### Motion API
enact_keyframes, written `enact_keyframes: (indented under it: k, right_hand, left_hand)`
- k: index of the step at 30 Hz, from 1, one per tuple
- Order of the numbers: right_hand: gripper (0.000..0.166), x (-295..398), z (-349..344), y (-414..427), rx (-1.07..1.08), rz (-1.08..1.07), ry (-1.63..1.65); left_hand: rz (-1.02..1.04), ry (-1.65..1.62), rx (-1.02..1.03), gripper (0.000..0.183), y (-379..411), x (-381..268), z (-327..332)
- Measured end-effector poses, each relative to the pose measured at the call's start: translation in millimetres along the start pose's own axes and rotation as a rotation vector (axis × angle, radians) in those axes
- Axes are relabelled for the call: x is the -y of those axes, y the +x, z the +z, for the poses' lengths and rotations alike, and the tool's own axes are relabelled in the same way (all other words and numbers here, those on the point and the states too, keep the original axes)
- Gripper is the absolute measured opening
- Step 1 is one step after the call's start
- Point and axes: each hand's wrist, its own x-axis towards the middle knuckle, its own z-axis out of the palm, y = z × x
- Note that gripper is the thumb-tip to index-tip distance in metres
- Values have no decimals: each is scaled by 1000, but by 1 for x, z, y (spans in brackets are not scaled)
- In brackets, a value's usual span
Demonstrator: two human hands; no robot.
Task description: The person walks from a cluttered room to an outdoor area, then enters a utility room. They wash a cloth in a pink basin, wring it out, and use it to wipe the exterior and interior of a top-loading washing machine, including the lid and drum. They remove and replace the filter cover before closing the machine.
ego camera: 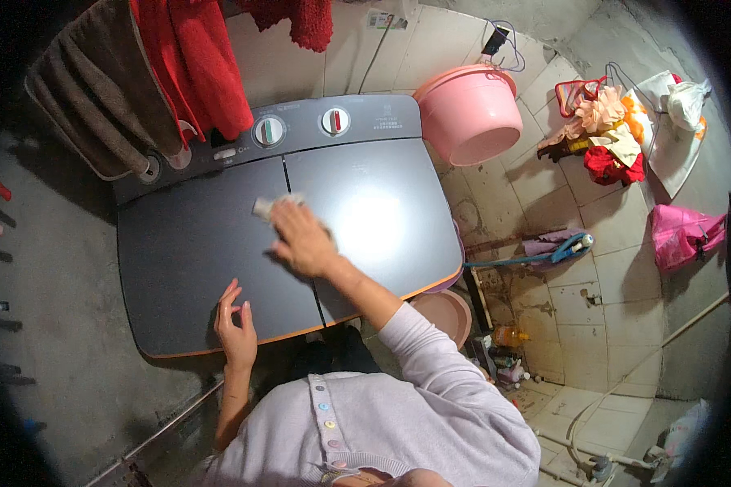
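Note:
A grey twin-tub washing machine [207,262] with two flat lids and an orange front trim lies before me. My right hand [304,237] presses a pale cloth [263,207] onto its top, at the seam between the lids. The cloth is slightly blurred and mostly covered by my fingers. Over the front of the left lid hovers my left hand [237,332], fingers bent and apart, holding nothing. At the back, the control panel [365,122] carries a knob with a green grip [268,131] and another with a red grip [335,121].
A brown towel [97,91] and a red towel [195,67] hang over the panel's left end. Pink basin [475,115] hangs at the back right. A blue hose [505,262] runs off the right side. Bags, including a pink one [685,237], hang along the right wall.

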Motion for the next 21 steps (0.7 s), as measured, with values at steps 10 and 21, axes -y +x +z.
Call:
enact_keyframes:
  k: [10,21]
  right_hand:
    - [55,-246,-109,-48,-28,317,-179]
    - [29,-153,-132,-122,-256,656,83]
  left_hand:
    - [174,100,236,31,35,-48,66]
    - [535,259,301,30,153,-107,248]
